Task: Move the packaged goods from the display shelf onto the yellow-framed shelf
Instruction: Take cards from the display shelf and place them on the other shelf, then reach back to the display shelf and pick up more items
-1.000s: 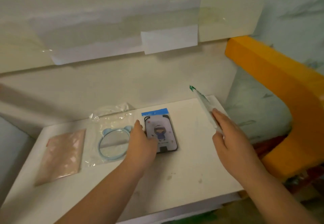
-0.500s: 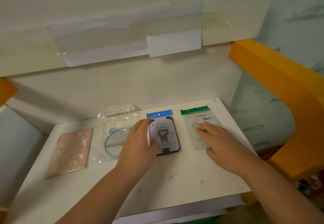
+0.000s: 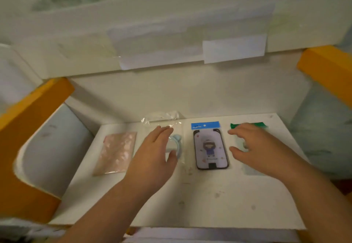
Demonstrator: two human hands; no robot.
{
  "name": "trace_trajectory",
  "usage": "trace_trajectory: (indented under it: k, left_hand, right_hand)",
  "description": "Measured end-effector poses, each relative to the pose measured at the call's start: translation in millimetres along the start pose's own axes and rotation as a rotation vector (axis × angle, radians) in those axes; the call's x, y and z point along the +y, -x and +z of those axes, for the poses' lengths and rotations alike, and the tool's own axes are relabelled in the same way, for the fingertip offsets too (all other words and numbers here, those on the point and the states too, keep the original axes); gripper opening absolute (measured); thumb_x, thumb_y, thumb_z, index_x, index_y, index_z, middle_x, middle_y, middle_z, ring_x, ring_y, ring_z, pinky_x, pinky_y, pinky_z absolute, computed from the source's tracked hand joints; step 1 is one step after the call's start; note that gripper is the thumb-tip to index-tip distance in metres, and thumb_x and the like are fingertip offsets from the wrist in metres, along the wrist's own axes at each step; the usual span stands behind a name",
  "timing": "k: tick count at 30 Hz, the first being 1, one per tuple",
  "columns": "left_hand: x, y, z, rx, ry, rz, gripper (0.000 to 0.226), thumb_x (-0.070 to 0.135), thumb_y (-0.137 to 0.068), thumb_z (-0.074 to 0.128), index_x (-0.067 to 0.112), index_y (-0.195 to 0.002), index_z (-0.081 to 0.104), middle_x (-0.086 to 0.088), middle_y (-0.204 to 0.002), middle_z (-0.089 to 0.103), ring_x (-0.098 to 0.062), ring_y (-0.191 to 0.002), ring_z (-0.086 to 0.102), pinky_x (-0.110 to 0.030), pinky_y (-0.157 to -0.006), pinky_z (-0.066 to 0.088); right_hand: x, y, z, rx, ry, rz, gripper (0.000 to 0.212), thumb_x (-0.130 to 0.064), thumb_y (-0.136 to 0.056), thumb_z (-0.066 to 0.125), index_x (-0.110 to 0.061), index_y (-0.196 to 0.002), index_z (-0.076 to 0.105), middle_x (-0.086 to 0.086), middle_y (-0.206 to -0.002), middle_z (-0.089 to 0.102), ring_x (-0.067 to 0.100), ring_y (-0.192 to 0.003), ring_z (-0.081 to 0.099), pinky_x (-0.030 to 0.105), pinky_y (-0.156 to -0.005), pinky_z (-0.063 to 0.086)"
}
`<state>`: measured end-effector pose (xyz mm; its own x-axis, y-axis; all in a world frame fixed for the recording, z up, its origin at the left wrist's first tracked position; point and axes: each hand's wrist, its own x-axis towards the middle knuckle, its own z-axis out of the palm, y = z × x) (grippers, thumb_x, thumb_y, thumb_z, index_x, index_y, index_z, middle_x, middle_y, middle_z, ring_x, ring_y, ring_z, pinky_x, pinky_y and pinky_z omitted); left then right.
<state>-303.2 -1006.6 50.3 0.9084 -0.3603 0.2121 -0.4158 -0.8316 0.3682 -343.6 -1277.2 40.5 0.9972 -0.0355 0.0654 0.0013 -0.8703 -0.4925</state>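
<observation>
Hands: left hand [image 3: 152,159] open over mirror packet [image 3: 176,143]; right hand [image 3: 255,147] spread on green-topped packet [image 3: 247,125].
Advice: I'd press each flat.

Head camera, close, angled down onto white shelf [image 3: 209,201]

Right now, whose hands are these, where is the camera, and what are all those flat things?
The camera sits on a person's head and looks down, so you see that person's own two arms. The left hand hovers over a clear bag with a blue ring-shaped thing inside. The right hand is over a see-through packet with a green top. Both hands have relaxed fingers and hold nothing. Between them lies a phone case with a cartoon child. Far left lies a pink packet. All four lie in a row on a white shelf with a yellow frame.
</observation>
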Motion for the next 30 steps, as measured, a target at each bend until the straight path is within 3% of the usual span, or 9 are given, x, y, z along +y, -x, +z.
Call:
trace_trajectory:
  k: [3, 6, 9, 13, 15, 18, 22, 26, 30]
  left_hand:
    - [-14.5, 9.9, -27.9, 0.064, -0.147, 0.012, 0.057, 0.025, -0.085, 0.068, 0.014, -0.139, 0.055, 0.000, -0.146, 0.053, -0.020, -0.138, 0.047, -0.019, -0.110, 0.020]
    - [-29.1, 27.0, -59.1, 0.086, -0.158, -0.036, 0.054, 0.036, -0.091, 0.059, 0.020, -0.141, 0.050, 0.006, -0.147, 0.049, -0.016, -0.138, 0.042, -0.031, -0.114, 0.030]
    - [-45.8, 53.8, -87.9, 0.132, -0.111, -0.099, 0.055, 0.045, -0.093, 0.058, 0.030, -0.143, 0.044, 0.016, -0.146, 0.043, -0.008, -0.134, 0.038, -0.022, -0.108, 0.030]
    - [-73.1, 91.8, -125.3, 0.214, -0.163, -0.108, 0.057, 0.048, -0.092, 0.056, 0.033, -0.145, 0.041, 0.018, -0.147, 0.040, -0.001, -0.133, 0.030, -0.014, -0.103, 0.022]
    - [-91.5, 112.2, -144.4, 0.234, -0.191, -0.121, 0.057, 0.047, -0.088, 0.059, 0.029, -0.141, 0.046, 0.012, -0.143, 0.046, -0.006, -0.132, 0.036, -0.019, -0.106, 0.027]
    - [-126.3, 147.8, -172.5, 0.337, -0.139, -0.139, 0.054, 0.040, -0.084, 0.066, 0.023, -0.133, 0.054, 0.007, -0.135, 0.052, -0.011, -0.127, 0.044, -0.021, -0.105, 0.030]
    - [-182.9, 204.5, -205.1, 0.410, -0.122, -0.213, 0.051, 0.040, -0.087, 0.064, 0.026, -0.136, 0.053, 0.011, -0.136, 0.048, -0.007, -0.127, 0.041, -0.021, -0.103, 0.033]
    - [-247.4, 259.8, -229.9, 0.421, -0.103, -0.327, 0.057, 0.043, -0.090, 0.061, 0.031, -0.144, 0.045, 0.017, -0.143, 0.041, 0.001, -0.131, 0.032, -0.016, -0.103, 0.026]
    - [-308.7, 311.3, -251.9, 0.408, -0.072, -0.436, 0.058, 0.046, -0.093, 0.056, 0.034, -0.147, 0.038, 0.020, -0.146, 0.037, -0.002, -0.134, 0.036, -0.023, -0.107, 0.034]
  right_hand:
    - [-48.0, -7.4, 4.1, 0.111, -0.096, -0.136, 0.032, -0.028, -0.084, 0.067, -0.027, -0.116, 0.065, -0.014, -0.115, 0.056, 0.010, -0.106, 0.057, 0.033, -0.091, 0.048]
    - [-91.4, -9.4, 12.3, 0.141, -0.138, -0.174, 0.035, -0.034, -0.085, 0.066, -0.030, -0.119, 0.062, -0.019, -0.114, 0.056, 0.006, -0.105, 0.057, 0.030, -0.090, 0.048]
    - [-129.0, -8.5, 26.5, 0.125, -0.148, -0.199, 0.037, -0.042, -0.085, 0.065, -0.034, -0.121, 0.061, -0.024, -0.111, 0.056, 0.000, -0.104, 0.056, 0.029, -0.091, 0.050]
    - [-182.4, -1.6, 45.7, 0.098, -0.143, -0.208, 0.035, -0.041, -0.085, 0.067, -0.037, -0.120, 0.060, -0.026, -0.116, 0.055, -0.006, -0.101, 0.050, 0.001, -0.082, 0.034]
    - [-215.2, 4.7, 55.0, 0.086, -0.155, -0.243, 0.037, -0.040, -0.084, 0.068, -0.036, -0.121, 0.061, -0.024, -0.116, 0.056, -0.004, -0.103, 0.052, 0.008, -0.087, 0.038]
    - [-268.0, 17.2, 73.6, 0.077, -0.131, -0.314, 0.039, -0.043, -0.081, 0.065, -0.036, -0.119, 0.062, -0.025, -0.110, 0.057, -0.003, -0.102, 0.056, 0.028, -0.091, 0.050]
    - [-344.3, 44.7, 103.6, 0.059, -0.172, -0.400, 0.040, -0.047, -0.080, 0.060, -0.042, -0.120, 0.059, -0.031, -0.108, 0.055, -0.014, -0.103, 0.051, 0.011, -0.083, 0.042]
    - [-424.0, 68.3, 137.6, 0.014, -0.195, -0.480, 0.035, -0.046, -0.082, 0.059, -0.044, -0.117, 0.059, -0.030, -0.107, 0.057, -0.007, -0.103, 0.055, 0.015, -0.086, 0.046]
    - [-489.1, 78.0, 177.6, -0.011, -0.225, -0.537, 0.037, -0.043, -0.082, 0.061, -0.038, -0.119, 0.062, -0.027, -0.107, 0.059, -0.007, -0.102, 0.056, 0.018, -0.088, 0.049]
